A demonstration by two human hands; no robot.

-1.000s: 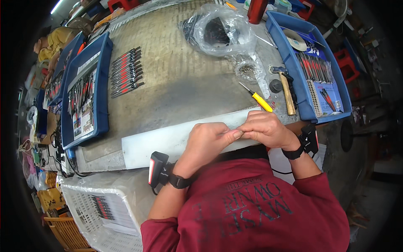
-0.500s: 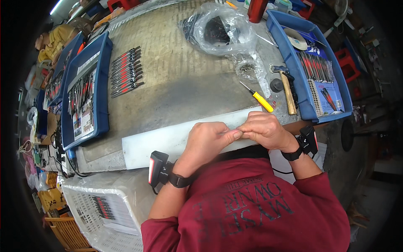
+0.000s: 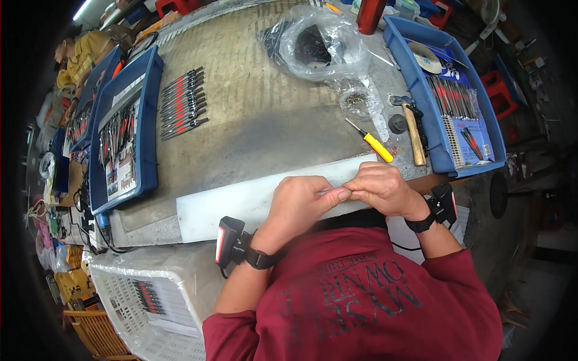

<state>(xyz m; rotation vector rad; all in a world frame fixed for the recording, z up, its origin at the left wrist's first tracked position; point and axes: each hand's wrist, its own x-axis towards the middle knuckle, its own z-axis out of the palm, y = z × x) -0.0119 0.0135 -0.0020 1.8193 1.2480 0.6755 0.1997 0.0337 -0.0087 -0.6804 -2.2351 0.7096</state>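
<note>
My left hand [image 3: 301, 201] and my right hand [image 3: 382, 188] meet over a white board [image 3: 223, 207] along the table's near edge. Both are closed, with thumbs and fingers pinched together at the same spot. Whatever they hold is hidden by the fingers or too small to make out. Just beyond my right hand lies a yellow-handled screwdriver [image 3: 378, 147]. A hammer [image 3: 414, 135] with a wooden handle rests to the right of it, beside a small dark round piece [image 3: 397, 124].
Several red-and-black slim tools [image 3: 182, 105] lie in a row. Blue trays [image 3: 150, 135] [image 3: 448, 159] with similar tools flank the table. A clear plastic bag [image 3: 325, 45] sits at the back, a red cylinder [image 3: 370, 15] beside it. A white basket [image 3: 174, 277] stands lower left. Another person [image 3: 90, 51] sits far left.
Both hands stay pinched together over the board with hardly any movement. The whole view has shifted very slightly; nothing on the table has visibly moved.
</note>
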